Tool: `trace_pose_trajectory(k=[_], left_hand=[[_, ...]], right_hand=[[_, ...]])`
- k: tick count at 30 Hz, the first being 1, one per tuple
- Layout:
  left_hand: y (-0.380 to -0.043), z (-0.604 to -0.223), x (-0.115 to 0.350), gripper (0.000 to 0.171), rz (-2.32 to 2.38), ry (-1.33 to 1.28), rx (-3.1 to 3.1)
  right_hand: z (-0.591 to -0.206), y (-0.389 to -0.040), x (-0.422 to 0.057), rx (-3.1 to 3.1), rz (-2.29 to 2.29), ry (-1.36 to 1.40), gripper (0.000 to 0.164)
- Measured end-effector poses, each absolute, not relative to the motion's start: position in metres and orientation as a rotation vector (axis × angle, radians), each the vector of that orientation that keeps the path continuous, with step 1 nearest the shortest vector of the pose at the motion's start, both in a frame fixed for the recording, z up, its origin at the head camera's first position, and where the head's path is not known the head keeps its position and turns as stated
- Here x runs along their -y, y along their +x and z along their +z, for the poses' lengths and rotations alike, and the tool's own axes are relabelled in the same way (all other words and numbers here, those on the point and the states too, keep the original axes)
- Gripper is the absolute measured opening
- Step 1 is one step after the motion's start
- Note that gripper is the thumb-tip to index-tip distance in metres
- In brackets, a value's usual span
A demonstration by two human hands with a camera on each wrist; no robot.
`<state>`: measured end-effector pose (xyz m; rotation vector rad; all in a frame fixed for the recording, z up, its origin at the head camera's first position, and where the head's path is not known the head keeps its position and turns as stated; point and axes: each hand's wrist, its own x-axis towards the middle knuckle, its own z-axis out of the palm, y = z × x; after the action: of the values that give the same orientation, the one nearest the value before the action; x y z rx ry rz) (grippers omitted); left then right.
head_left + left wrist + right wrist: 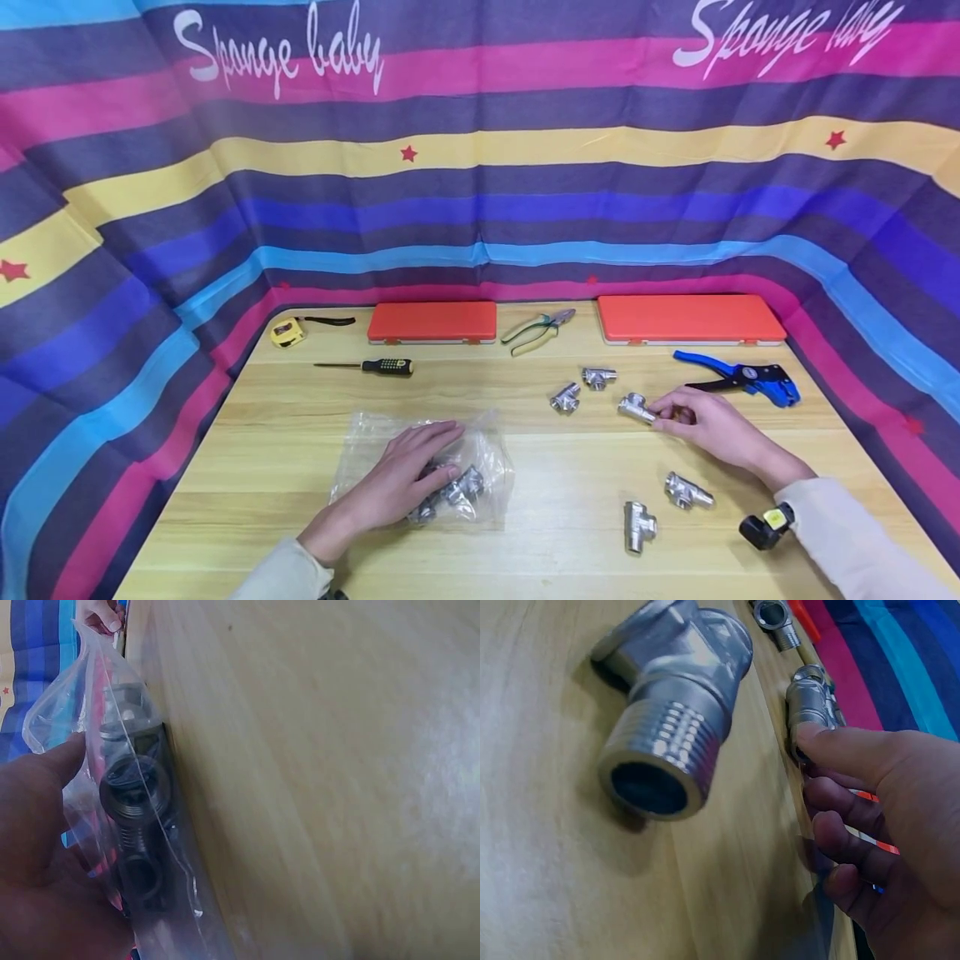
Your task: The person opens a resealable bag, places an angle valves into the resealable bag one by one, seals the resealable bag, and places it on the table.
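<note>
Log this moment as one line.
left hand: rests on plastic bag of metal fittings | right hand: pinches metal tee fitting | four loose tee fittings on table

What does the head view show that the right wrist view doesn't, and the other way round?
Only the head view shows the tape measure, screwdriver and left hand on the plastic bag. Only the right wrist view looks into the threaded end of a loose fitting. Both show the right hand pinching a metal fitting, the wooden table and the striped cloth.
</note>
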<state>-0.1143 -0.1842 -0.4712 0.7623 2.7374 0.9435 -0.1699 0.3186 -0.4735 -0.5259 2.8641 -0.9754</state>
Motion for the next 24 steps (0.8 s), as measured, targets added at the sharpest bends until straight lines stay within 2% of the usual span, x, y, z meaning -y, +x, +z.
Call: trace_pose_trajectory(k=[5, 12, 16, 24], left_hand=[[-0.115, -0.471, 0.184, 0.06, 0.943, 0.77, -2.74], [-0.115, -0.471, 0.183, 0.06, 0.942, 0.763, -2.732], [-0.115, -0.471, 0.182, 0.061, 0.939, 0.764, -2.729], [-0.114, -0.469, 0.183, 0.062, 0.935, 0.771, -2.734]], right_hand=[[-0.476, -0.169, -0.315, -2.843, -0.992, -0.48, 0.029], [-0.479, -0.169, -0.311, -2.884, -0.978, -0.465, 0.018], [-0.475, -0.167, -0.305, -2.903, -0.988, -0.497, 0.017], [-0.461, -0.166, -0.246, -2.726, -1.139, -0.69, 0.02]])
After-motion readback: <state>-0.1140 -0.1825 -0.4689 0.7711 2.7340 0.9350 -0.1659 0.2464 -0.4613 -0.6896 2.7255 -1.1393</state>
